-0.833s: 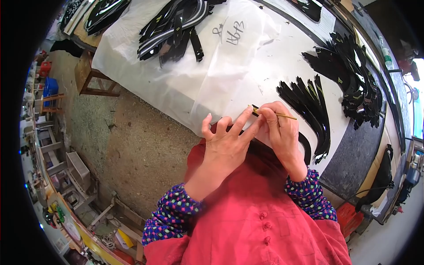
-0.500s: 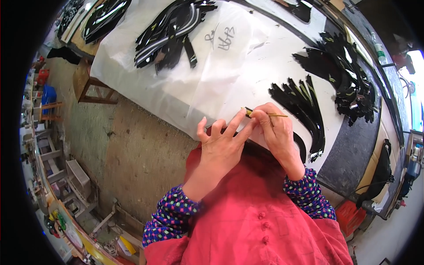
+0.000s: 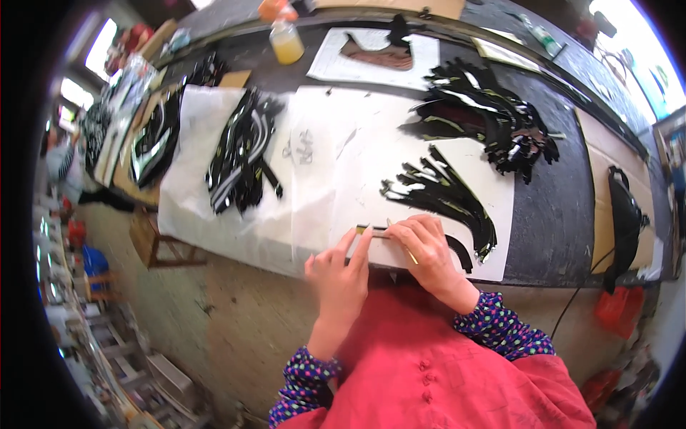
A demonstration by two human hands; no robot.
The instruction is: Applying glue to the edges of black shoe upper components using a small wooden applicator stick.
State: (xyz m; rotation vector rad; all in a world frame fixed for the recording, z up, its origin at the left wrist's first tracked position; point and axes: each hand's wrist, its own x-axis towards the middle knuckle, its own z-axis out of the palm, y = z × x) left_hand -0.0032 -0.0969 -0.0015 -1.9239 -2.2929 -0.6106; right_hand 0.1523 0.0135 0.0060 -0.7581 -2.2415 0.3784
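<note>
My right hand (image 3: 427, 252) is closed around a thin yellow stick (image 3: 412, 256), perhaps a pen or fine brush, whose rear end pokes out below the fingers. My left hand (image 3: 341, 270) has its fingers stretched out, with the fingertips at a narrow dark strip (image 3: 379, 231) near the table's front edge. That strip has a yellowish patch at its left end, and the right fingertips are by its other end. Just right of my right hand lies a curved black strip (image 3: 459, 252). Beyond it fans out a bunch of glossy black strips (image 3: 450, 193).
White sheets (image 3: 321, 193) cover the dark table's middle. A larger black pile (image 3: 493, 118) lies back right, and striped black pieces (image 3: 243, 154) left. Farther back are a bottle of yellow liquid (image 3: 286, 44) and a brown cut piece on paper (image 3: 375, 56). A wooden stool (image 3: 153, 239) stands left.
My view has tilted up, showing more of the table's far side. The left hand has shifted left, apart from the right, uncovering the strip. The stick now points down toward me.
</note>
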